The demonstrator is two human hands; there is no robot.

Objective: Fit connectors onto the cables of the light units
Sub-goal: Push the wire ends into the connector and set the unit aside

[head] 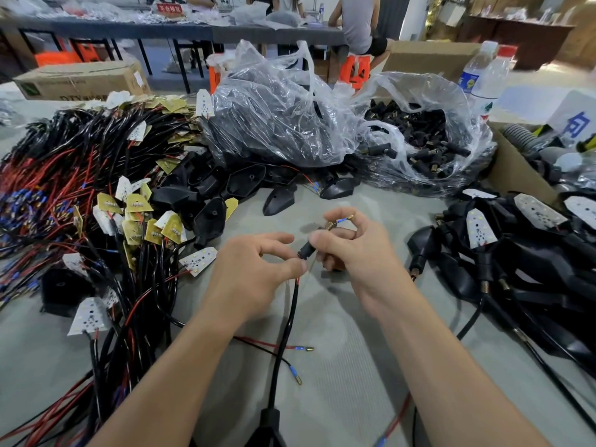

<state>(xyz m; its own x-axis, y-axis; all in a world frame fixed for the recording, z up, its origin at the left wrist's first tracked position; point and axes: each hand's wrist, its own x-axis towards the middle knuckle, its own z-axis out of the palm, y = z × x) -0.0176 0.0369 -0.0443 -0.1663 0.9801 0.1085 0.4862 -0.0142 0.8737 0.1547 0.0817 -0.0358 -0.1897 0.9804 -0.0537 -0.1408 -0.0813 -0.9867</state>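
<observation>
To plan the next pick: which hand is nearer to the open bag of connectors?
Right. The right hand, holding a connector, is in front of the bag, a little to its left; the left hand, pinching the cable, is farther left.

This is a small assembly workshop. The counter point(338, 366) carries bulk stock: a heap of red and black cables point(64, 162) with LED boards point(138, 203) along its left edge, loose black housings point(245, 182) in the middle, and clear bags point(403, 88) of black connectors point(419, 140) at the far edge. Cartons point(80, 80) stand around. Behind, people point(358, 21) work at a far counter point(129, 29), one seated on an orange stool point(358, 71).
</observation>
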